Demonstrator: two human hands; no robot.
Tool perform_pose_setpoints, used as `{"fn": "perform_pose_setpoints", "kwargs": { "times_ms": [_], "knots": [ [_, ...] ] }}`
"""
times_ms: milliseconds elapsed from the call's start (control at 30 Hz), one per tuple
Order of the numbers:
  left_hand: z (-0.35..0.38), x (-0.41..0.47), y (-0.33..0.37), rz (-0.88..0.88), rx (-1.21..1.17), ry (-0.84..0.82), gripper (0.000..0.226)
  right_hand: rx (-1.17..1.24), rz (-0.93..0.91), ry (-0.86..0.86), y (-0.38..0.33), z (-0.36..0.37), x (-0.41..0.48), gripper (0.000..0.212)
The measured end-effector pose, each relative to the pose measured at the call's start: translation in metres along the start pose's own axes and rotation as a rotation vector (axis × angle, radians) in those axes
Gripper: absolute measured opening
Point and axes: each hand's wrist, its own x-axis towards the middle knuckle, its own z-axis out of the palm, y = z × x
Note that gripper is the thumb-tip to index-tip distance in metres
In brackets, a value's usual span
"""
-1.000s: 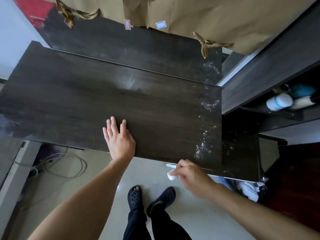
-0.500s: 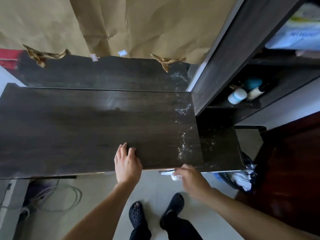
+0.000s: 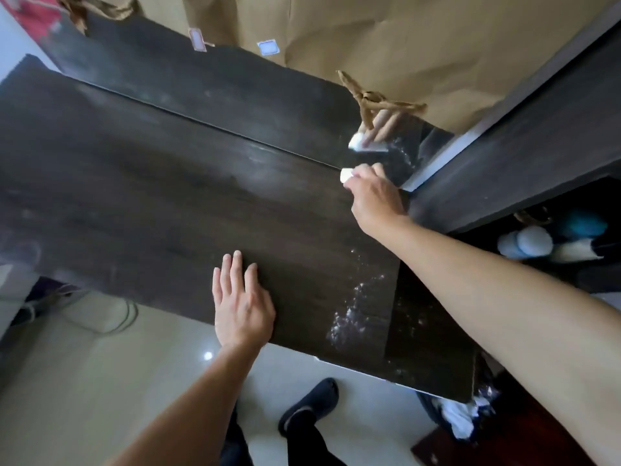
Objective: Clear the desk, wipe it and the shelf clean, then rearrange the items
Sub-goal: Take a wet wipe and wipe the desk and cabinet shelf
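You had two hands on one desk [image 3: 151, 196]: your left hand [image 3: 242, 307] lay flat, fingers straight, near the front edge. Your right hand [image 3: 373, 193] pinched one white wad [image 3: 346, 175] at the back edge, upper right, beside the shelf [image 3: 504, 156]; desktop stretched wide leftward.

Person, viewed from above. Left hand [image 3: 242, 307] and right hand [image 3: 373, 196] are bare. The left forearm [image 3: 188, 408] and right forearm [image 3: 487, 297] are likewise uncovered, all the way to the edge of the frame. Lower body: black trousers [image 3: 302, 447], narrow in the leg and plain in weave. One dark shoe [image 3: 314, 401] shows below them. It is a slip-on type with a broad, rounded toe and a matt surface; the other foot is hidden behind the left forearm.
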Motion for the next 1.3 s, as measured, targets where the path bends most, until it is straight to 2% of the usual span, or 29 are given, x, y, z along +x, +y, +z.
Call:
{"fn": "perform_pose_setpoints", "kwargs": {
  "times_ms": [100,167,333,500,567,633,800,867,933,1000,1067,1100,1167,1233,1300],
  "knots": [
    [-0.001,0.001,0.0,0.004,0.018,0.0,0.041,-0.047,-0.16,-0.055,-0.014,0.027,0.022,0.038],
    [-0.001,0.001,0.0,0.005,0.02,0.004,0.042,-0.039,-0.165,-0.071,-0.01,0.039,0.016,0.038],
    [-0.004,0.0,0.002,0.007,0.015,0.013,0.042,-0.088,0.075,-0.102,0.045,0.035,-0.02,0.045],
    [-0.005,0.0,0.003,-0.004,0.011,0.016,0.044,-0.013,0.268,-0.17,0.036,0.025,-0.009,0.026],
    [-0.005,0.0,0.002,0.001,0.005,0.025,0.042,-0.005,0.165,-0.105,0.029,0.035,-0.016,0.024],
    [-0.004,0.0,0.001,-0.001,0.0,0.031,0.041,0.016,-0.045,-0.064,0.022,0.049,-0.047,0.032],
    [-0.004,0.0,0.002,0.002,-0.006,0.026,0.041,0.286,-0.38,-0.095,0.006,0.042,-0.147,0.03],
    [-0.005,0.0,0.002,-0.005,-0.011,0.025,0.042,0.392,-0.419,-0.084,0.008,0.037,-0.144,0.03],
    [-0.005,0.0,0.002,-0.006,-0.006,0.022,0.042,0.385,-0.309,0.01,0.016,0.034,-0.107,0.031],
    [-0.004,0.001,0.002,-0.003,-0.003,0.022,0.041,0.297,-0.072,0.123,0.026,0.029,-0.055,0.031],
    [-0.003,0.001,0.001,0.003,0.0,0.025,0.04,0.23,0.197,0.104,0.039,0.026,-0.013,0.033],
    [-0.002,0.001,0.001,0.004,0.002,0.028,0.039,0.225,0.272,0.077,0.043,0.027,0.0,0.031],
    [-0.002,0.0,0.0,0.005,0.003,0.034,0.037,0.222,0.269,0.057,0.038,0.035,0.005,0.022],
    [-0.001,0.0,0.0,0.008,0.005,0.044,0.037,0.249,0.187,0.088,0.023,0.045,-0.014,0.023],
    [-0.001,0.0,0.0,0.016,0.01,0.046,0.038,0.384,0.071,0.107,0.008,0.052,-0.048,0.024]
  ]
}}
